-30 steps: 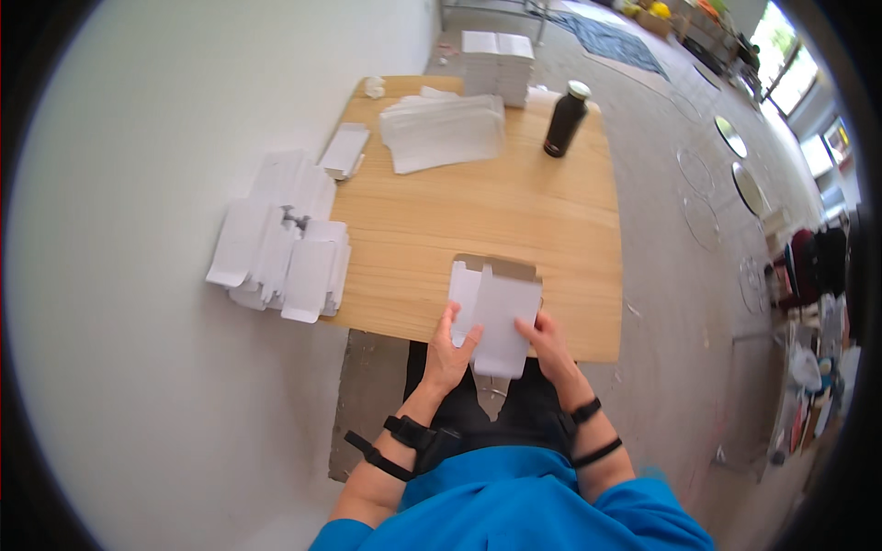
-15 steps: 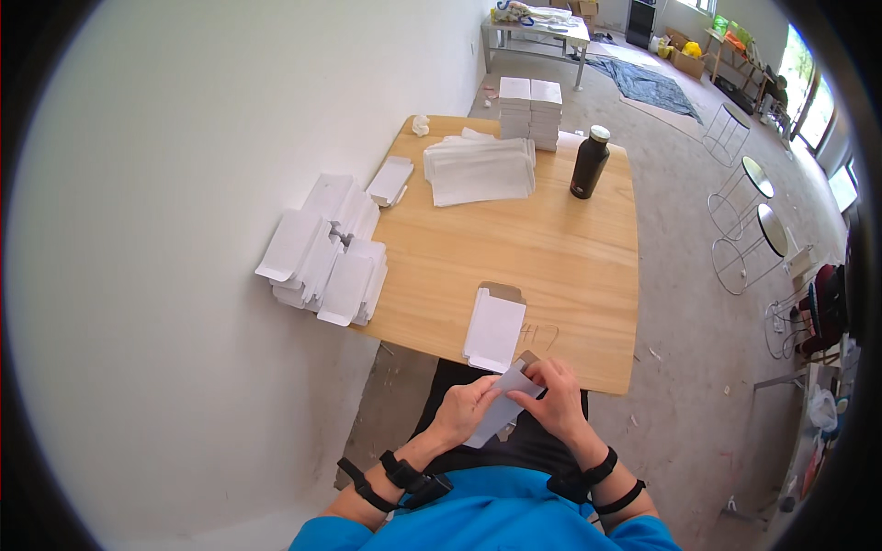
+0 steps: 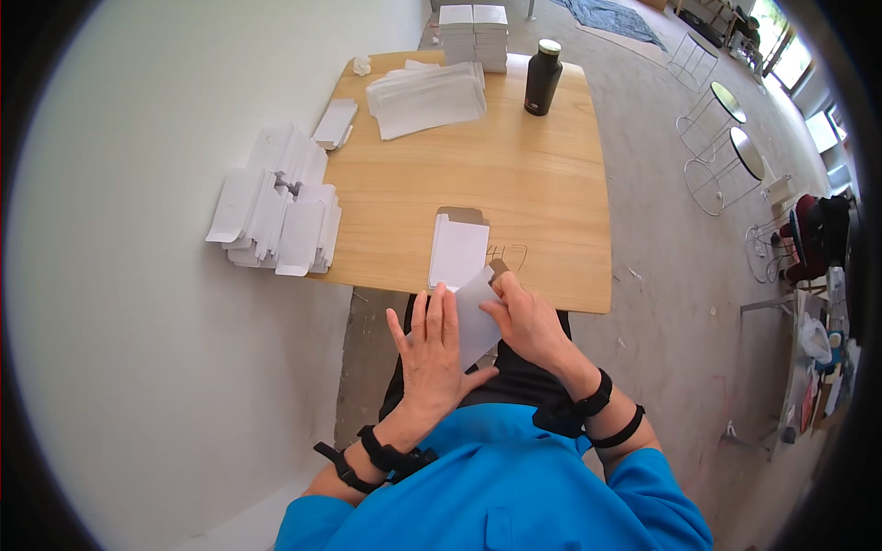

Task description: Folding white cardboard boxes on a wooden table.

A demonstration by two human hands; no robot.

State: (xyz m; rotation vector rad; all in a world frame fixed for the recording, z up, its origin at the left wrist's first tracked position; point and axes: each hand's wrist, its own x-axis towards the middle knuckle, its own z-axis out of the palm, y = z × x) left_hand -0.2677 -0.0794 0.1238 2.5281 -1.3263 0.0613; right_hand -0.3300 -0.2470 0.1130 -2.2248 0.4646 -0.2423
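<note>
My right hand [image 3: 524, 320] pinches the upper right edge of a flat white carton [image 3: 474, 317] above my lap. The carton is tilted, and a brown inner flap sticks out past my fingers. My left hand [image 3: 432, 358] lies along the carton's left side with its fingers spread, overlapping that side and hiding part of it. Just beyond, another white carton [image 3: 459, 248] lies at the table's near edge, its brown flap opened away from me.
Piled flat white cartons [image 3: 276, 207] stand at the left edge of the wooden table [image 3: 542, 193]. White sheets [image 3: 427, 103], stacked white boxes [image 3: 473, 39] and a black bottle [image 3: 543, 81] are toward the far side. Round stools [image 3: 726, 103] stand on the floor at right.
My left hand has let go of its pinch and spread its fingers beside the carton. My right hand still grips it. The whole view has shifted, so the table sits higher.
</note>
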